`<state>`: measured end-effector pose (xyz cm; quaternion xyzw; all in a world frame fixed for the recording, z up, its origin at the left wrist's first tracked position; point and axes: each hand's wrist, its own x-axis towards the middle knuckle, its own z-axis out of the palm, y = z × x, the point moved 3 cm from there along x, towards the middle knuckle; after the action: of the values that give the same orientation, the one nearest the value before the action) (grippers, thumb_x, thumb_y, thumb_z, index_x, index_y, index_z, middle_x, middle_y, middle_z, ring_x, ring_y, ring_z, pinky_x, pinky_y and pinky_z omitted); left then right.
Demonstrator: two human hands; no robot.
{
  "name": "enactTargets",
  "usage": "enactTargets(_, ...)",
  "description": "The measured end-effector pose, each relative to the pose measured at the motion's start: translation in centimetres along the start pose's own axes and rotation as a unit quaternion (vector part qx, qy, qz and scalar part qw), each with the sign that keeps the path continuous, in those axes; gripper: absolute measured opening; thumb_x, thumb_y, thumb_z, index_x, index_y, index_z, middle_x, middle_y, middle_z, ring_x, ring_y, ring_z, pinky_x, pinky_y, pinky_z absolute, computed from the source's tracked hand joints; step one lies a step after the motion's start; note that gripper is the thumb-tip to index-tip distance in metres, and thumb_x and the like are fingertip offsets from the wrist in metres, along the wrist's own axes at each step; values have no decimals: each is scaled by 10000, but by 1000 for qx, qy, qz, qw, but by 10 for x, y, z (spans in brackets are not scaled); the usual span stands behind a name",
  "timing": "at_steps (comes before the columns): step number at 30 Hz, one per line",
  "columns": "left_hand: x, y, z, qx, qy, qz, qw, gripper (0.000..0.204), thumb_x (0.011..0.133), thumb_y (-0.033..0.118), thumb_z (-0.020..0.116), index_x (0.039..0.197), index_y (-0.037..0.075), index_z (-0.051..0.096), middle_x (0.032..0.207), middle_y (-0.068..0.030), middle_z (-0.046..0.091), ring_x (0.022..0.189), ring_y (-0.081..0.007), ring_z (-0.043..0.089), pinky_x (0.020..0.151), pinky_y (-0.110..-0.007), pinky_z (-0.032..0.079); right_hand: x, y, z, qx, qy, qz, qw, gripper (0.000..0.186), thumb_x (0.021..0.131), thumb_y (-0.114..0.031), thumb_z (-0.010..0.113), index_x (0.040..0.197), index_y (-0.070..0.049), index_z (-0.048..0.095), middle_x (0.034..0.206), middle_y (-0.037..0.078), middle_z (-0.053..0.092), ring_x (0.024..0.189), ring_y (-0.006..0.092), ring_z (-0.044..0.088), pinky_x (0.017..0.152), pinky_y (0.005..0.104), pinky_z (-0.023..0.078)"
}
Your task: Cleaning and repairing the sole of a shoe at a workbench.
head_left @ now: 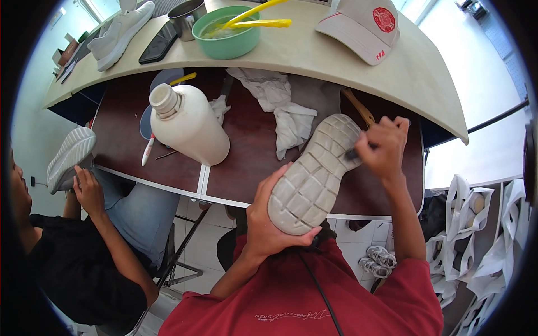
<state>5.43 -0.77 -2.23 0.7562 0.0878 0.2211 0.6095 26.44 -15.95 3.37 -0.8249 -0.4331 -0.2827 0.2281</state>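
My left hand point(269, 215) grips a shoe point(314, 176) by its heel end, with the pale, block-patterned sole turned up. Grey-brown dirt shows in its grooves. In my right hand point(385, 147) is a small dark brush point(352, 154), its tip smeared by motion against the sole's right edge near the toe. Just beyond that hand shows a wooden handle point(358, 106); whether it belongs to the brush or lies apart, I cannot tell. The shoe's upper is hidden beneath the sole.
A large white bottle point(193, 126) stands uncapped on the brown table, near a red-and-white marker point(147, 151) and crumpled white cloth point(286, 112). The raised shelf holds a green bowl point(227, 45), phone point(158, 42), metal cup point(185, 22) and cap point(361, 28). At left, a co-worker holds another shoe point(72, 157).
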Motion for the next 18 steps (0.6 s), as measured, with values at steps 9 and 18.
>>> enactTargets(9,3,4,-3,73,1,43,996,1144,492,256,982,1459,-24,439,1303,-196,653,1200,-251,653,1017,-367,520,-34,-4,-1,45,7,-19,999,302,632,-162,690,511,-149,414,526,-20,379,509,173,406,726,385,285)
enactTargets(18,9,5,-12,29,-20,27,999,1144,508,230,993,1471,-24,429,1328,-196,640,1210,-246,645,1031,-364,511,-35,-10,-28,194,108,31,974,314,699,-103,660,519,-91,403,531,8,381,520,196,341,710,376,276)
